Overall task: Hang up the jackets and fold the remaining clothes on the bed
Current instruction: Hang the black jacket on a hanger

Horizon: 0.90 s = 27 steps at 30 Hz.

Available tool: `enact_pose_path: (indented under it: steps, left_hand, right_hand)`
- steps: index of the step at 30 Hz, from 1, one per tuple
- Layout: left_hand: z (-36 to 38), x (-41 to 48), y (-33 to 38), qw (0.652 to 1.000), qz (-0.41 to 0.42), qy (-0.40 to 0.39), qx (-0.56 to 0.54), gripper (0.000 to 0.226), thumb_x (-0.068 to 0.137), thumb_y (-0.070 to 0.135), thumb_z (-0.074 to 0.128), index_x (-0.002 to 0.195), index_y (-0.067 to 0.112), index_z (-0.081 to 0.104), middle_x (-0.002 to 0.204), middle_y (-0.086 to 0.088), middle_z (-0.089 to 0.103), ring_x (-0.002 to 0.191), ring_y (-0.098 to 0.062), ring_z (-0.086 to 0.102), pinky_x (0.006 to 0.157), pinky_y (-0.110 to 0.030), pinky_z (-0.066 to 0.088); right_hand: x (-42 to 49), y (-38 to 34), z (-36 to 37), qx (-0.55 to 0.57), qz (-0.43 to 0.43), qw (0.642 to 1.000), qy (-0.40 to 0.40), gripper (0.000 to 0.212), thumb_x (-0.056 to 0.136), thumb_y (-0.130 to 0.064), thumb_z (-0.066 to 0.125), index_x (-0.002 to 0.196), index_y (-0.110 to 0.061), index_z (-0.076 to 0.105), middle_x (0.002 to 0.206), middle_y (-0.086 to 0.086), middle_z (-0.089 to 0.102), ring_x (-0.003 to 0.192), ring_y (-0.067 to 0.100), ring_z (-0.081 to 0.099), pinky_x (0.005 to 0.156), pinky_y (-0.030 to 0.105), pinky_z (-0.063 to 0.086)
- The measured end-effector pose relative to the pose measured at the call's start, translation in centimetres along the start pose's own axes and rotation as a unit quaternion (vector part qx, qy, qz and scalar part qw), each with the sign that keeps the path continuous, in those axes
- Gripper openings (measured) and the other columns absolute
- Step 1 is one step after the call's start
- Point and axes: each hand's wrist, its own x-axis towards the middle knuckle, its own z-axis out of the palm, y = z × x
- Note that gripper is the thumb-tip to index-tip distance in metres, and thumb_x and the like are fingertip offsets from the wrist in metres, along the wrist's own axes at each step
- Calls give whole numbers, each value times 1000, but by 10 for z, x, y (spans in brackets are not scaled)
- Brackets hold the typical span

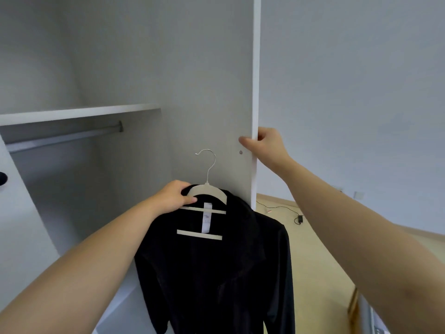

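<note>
Rail (pixel 62 137), far left, under the shelf. Left hand (pixel 173 196) grips the hanger (pixel 209 188) at its left shoulder; the black jacket (pixel 216 273) hangs from it, near centre. Soft, limp, probably light: best carried by the stiff hanger, hook free. Right hand (pixel 265 143) clasps the door (pixel 212 92) edge.

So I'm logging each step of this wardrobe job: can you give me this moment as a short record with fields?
left hand: grips the hanger near its neck
right hand: holds the edge of the open door
jacket: black, on the hanger, not yet hung
rail: under the shelf, up and left of the hanger
cable: dark, on the floor at right
</note>
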Motion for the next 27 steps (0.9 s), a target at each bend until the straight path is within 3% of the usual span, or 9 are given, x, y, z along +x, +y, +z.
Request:
enact_pose_path:
  steps: [5,10,16,19,21,24,27]
  left_hand:
    - [9,21,3,1000,0,5,4,16,88,12,66,103,6,69,98,-6,70,93,-20,64,77,-24,45]
    - [14,43,7,1000,6,-7,-19,13,88,11,66,101,14,69,101,-6,71,98,-22,65,88,-32,47]
    - [19,66,17,1000,21,2,-19,14,88,10,66,91,24,66,98,-4,71,91,-18,64,84,-30,47]
    - [23,74,20,999,31,6,-15,19,88,10,66,84,29,64,87,6,69,80,-7,62,74,-19,44]
    - [26,78,21,999,32,13,-13,22,88,10,66,80,31,63,81,11,67,75,-3,59,67,-15,42]
    - [27,83,19,999,29,18,-12,13,88,12,66,88,25,67,87,5,70,80,-10,62,69,-18,43]
    - [28,84,20,999,32,20,-12,10,88,13,66,91,22,67,88,5,70,79,-7,62,67,-15,42]
  right_hand:
    - [23,14,-19,-1,18,1000,-15,24,80,-18,66,93,2,69,99,19,70,91,28,70,86,50,54]
    - [43,28,-39,16,29,998,-61,22,86,-12,66,106,-2,68,105,9,72,96,21,69,90,36,55]
    - [61,45,-49,94,47,993,-51,18,82,-4,69,100,-8,67,104,9,71,95,26,68,85,36,56]
    - [67,57,-51,184,79,980,-13,20,78,3,71,80,-11,57,93,11,67,88,31,67,86,44,53]
    - [69,63,-51,225,96,969,23,30,78,3,71,72,-14,47,84,8,64,80,28,65,76,42,52]
    - [72,66,-48,250,106,960,75,28,76,-1,75,74,-13,50,81,6,66,74,26,66,64,37,51]
    - [69,65,-42,162,96,975,122,23,77,-15,78,89,-13,59,90,4,68,77,20,67,65,31,53]
